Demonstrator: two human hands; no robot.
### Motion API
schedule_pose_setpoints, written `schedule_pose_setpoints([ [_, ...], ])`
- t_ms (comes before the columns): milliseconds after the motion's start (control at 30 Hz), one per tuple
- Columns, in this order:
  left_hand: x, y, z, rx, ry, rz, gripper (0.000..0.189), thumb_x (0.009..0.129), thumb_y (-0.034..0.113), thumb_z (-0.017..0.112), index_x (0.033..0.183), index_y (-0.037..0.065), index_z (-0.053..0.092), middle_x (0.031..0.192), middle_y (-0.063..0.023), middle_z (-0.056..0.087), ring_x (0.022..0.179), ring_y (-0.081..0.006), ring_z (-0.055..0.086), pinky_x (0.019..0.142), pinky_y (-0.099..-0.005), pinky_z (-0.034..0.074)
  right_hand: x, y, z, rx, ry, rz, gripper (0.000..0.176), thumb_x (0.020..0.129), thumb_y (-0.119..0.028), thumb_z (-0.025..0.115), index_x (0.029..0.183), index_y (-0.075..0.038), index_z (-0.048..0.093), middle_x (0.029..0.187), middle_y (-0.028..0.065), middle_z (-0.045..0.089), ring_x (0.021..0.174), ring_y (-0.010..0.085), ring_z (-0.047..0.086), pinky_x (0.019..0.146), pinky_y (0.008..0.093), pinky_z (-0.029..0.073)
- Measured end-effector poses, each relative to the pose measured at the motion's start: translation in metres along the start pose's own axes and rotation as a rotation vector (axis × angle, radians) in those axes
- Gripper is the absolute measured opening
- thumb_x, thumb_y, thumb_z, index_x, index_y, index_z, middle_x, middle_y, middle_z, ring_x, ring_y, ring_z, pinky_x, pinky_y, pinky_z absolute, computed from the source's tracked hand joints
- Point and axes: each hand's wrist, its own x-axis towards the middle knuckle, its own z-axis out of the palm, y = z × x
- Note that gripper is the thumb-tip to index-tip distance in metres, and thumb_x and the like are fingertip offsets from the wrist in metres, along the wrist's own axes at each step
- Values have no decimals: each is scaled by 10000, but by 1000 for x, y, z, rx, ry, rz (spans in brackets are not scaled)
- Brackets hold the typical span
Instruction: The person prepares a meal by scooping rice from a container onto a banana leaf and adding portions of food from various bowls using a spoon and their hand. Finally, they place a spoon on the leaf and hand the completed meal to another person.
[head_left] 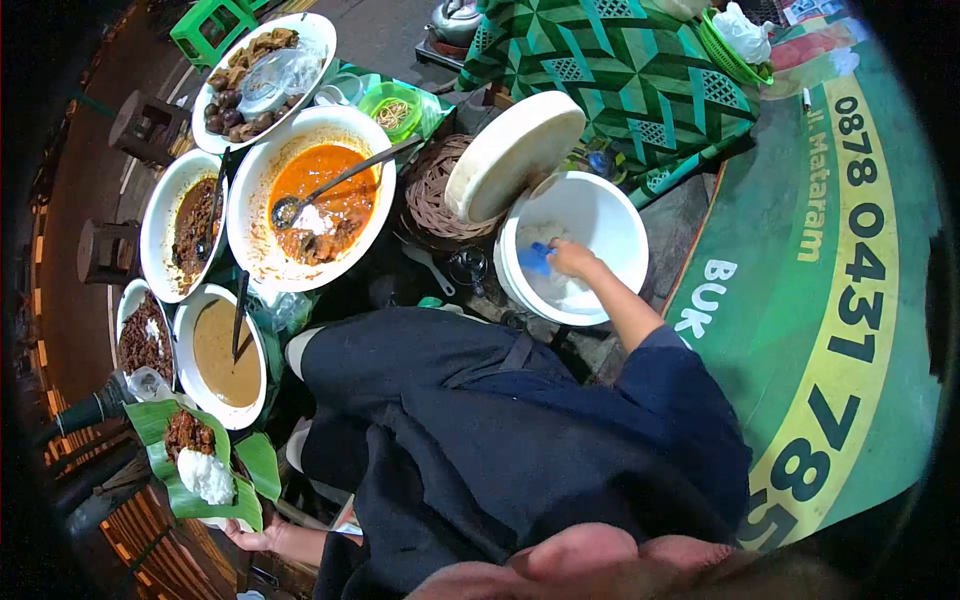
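Note:
My left hand (256,538) is closed around the lower edge of a banana leaf (160,455). On the leaf lie a mound of white rice (206,477) and a portion of dark reddish-brown food (188,434). My right hand (573,259) reaches into a tall white bucket (625,235) and grips a blue rice scoop (537,258), whose details are hard to make out. White rice (562,290) shows inside the bucket. A round whitish lid (515,155) leans against the bucket's far rim.
To the left stand a large bowl of orange curry (325,190) with a ladle (287,212), a bowl of tan sauce (228,350), a dark stew bowl (160,225) and an egg bowl (321,40). A woven basket (435,190) sits behind. A green banner (770,280) hangs right.

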Motion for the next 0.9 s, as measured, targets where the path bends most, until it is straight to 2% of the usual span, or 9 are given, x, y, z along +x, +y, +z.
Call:
schedule_pose_setpoints([
  [233, 7, 3, -4, -35, 36, -9, 479, 721, 234, 486, 1116, -36, 477, 1080, -185, 532, 973, -333, 521, 832, -451, 431, -33, 23, -41, 311, -97, 261, 419, 797, -366, 515, 1099, -77, 549, 940, 178, 610, 844, 293, 600, 762, 428, 449],
  [300, 9, 0, -7, -94, 21, -4, 475, 718, 233, 498, 1111, -34, 480, 1083, -181, 532, 975, -329, 522, 829, -449, 434, -27, 44, -15, -156, 180, -274, 450, 788, -397, 532, 1107, -79, 539, 902, 185, 612, 787, 332, 598, 705, 405, 456],
  [333, 6, -1, -5, -110, 31, 6, 475, 718, 233, 498, 1111, -34, 480, 1083, -181, 532, 975, -329, 522, 829, -449, 434, -22, 43, -24, -163, 190, -292, 450, 788, -397, 532, 1107, -79, 539, 902, 185, 612, 787, 332, 598, 705, 405, 456],
  [400, -2, 0, 2, -103, 16, -15, 480, 716, 230, 503, 1124, -22, 478, 1105, -171, 522, 992, -325, 513, 837, -453, 427, -58, -9, -98, -97, -90, 14, 511, 786, -431, 530, 1136, -60, 496, 932, 177, 599, 834, 333, 579, 752, 424, 439],
  [467, -6, -1, 6, -159, 28, 17, 492, 723, 236, 495, 1157, 6, 461, 1141, -154, 503, 1009, -322, 503, 853, -449, 417, -63, -38, -119, 28, 0, 26, 563, 773, -448, 542, 1164, -52, 458, 1006, 164, 572, 948, 334, 536, 814, 391, 412],
  [533, 4, -5, -9, -171, 2, 1, 499, 731, 246, 486, 1168, 7, 451, 1140, -153, 504, 1013, -323, 501, 854, -443, 419, -64, -64, -121, 411, 653, -209, 608, 743, -467, 577, 1170, -56, 446, 1109, 160, 519, 1072, 319, 466, 917, 412, 334],
  [600, 1, -6, -9, -197, -78, 18, 494, 731, 250, 471, 1164, 12, 452, 1128, -144, 513, 1007, -312, 506, 853, -433, 421, -54, -88, -104, 185, 973, -332, 674, 715, -464, 614, 1202, -53, 393, 1145, 184, 478, 1124, 320, 414, 979, 481, 233],
  [667, -10, -1, 4, -167, -6, 33, 492, 720, 250, 469, 1152, 15, 460, 1112, -141, 523, 997, -305, 514, 849, -428, 424, -30, -95, -76, 181, 954, -311, 723, 684, -411, 665, 1191, 0, 354, 1159, 201, 447, 1147, 324, 379, 1011, 531, 120],
  [900, -11, 1, -37, -273, 58, 123, 472, 693, 241, 484, 1122, 46, 487, 1065, -108, 551, 935, -293, 553, 772, -444, 465, -4, -73, -80, 315, 958, -602, 496, 635, -151, 733, 1041, -15, 482, 1012, 159, 487, 984, 306, 480, 871, 391, 384],
])
